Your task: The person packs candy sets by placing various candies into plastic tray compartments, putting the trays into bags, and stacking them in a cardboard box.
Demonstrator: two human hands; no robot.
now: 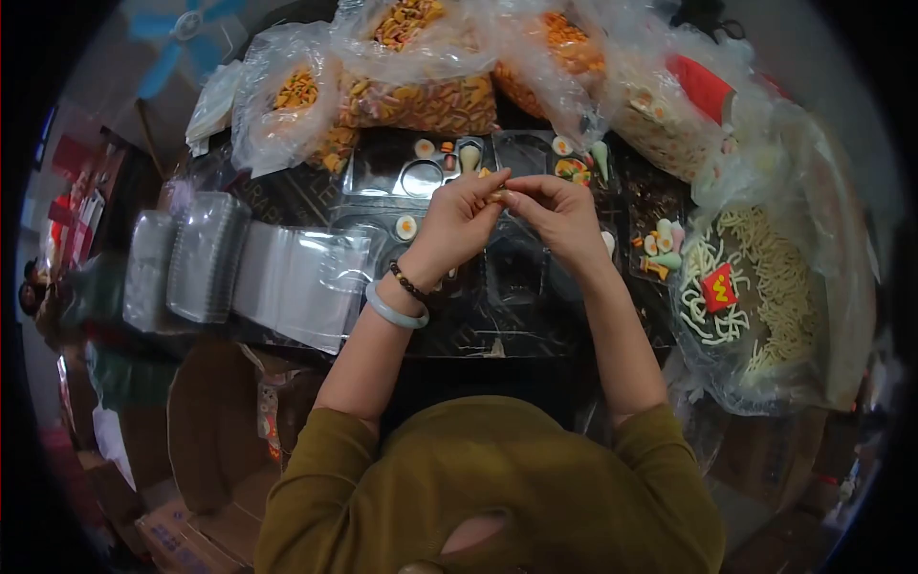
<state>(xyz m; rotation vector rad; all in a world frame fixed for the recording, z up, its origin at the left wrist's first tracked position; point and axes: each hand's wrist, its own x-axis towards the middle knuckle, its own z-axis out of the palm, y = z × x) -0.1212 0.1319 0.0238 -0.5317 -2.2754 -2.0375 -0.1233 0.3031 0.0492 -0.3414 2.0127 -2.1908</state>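
My left hand (457, 222) and my right hand (562, 218) meet above the middle of the table, thumbs and forefingers pinched together. Whatever sits between the fingertips is too small to make out. Beneath and behind them lie clear plastic trays (375, 174) with compartments. Small toy-food pieces rest in these, including a fried-egg piece (424, 148), a pale cone-shaped piece (469, 157) and a greenish one (600, 159). Another egg piece (405, 227) lies left of my left wrist. My forearms hide part of the trays.
Large clear bags of small coloured pieces (421, 100) line the back. A stack of clear sleeves (296, 277) and nested plastic boxes (203, 256) stand left. At right, an open bag holds noodle-like strands (765, 287) and a red fries-style packet (719, 287). Loose pieces (662, 247) lie beside it.
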